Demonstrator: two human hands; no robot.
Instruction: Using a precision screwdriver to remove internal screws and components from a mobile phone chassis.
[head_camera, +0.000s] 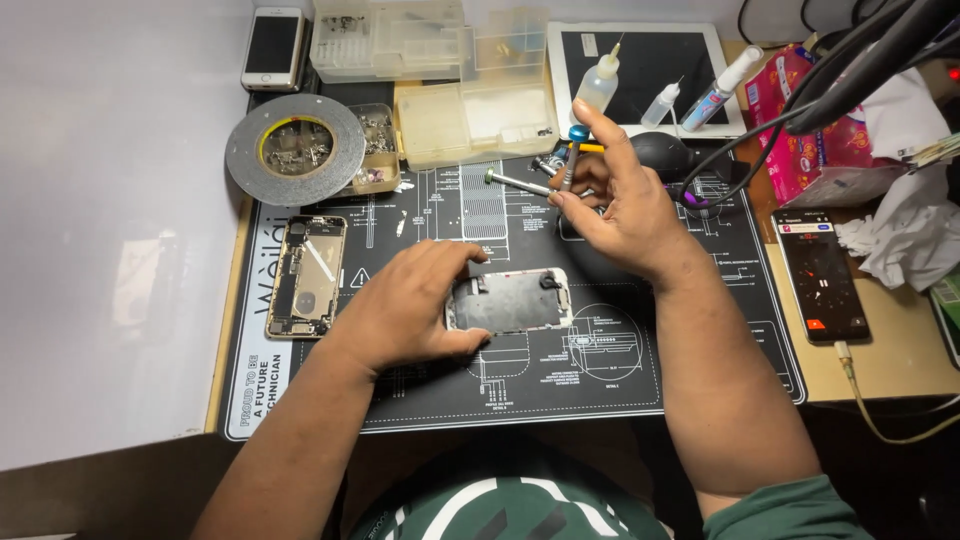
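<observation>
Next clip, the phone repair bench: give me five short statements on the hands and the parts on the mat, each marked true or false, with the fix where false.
1. The left hand rests on the phone screen panel lying on the black work mat. True.
2. The right hand is empty. False: it has a grip on a screwdriver with a blue cap.
3. An opened phone body lies on the mat to the left of the left hand. True.
4. The roll of tape sits on the tablet. False: it lies at the mat's upper left corner, and the tablet is at the back right.
5. A dark phone with a cable plugged in lies right of the mat. True.
</observation>
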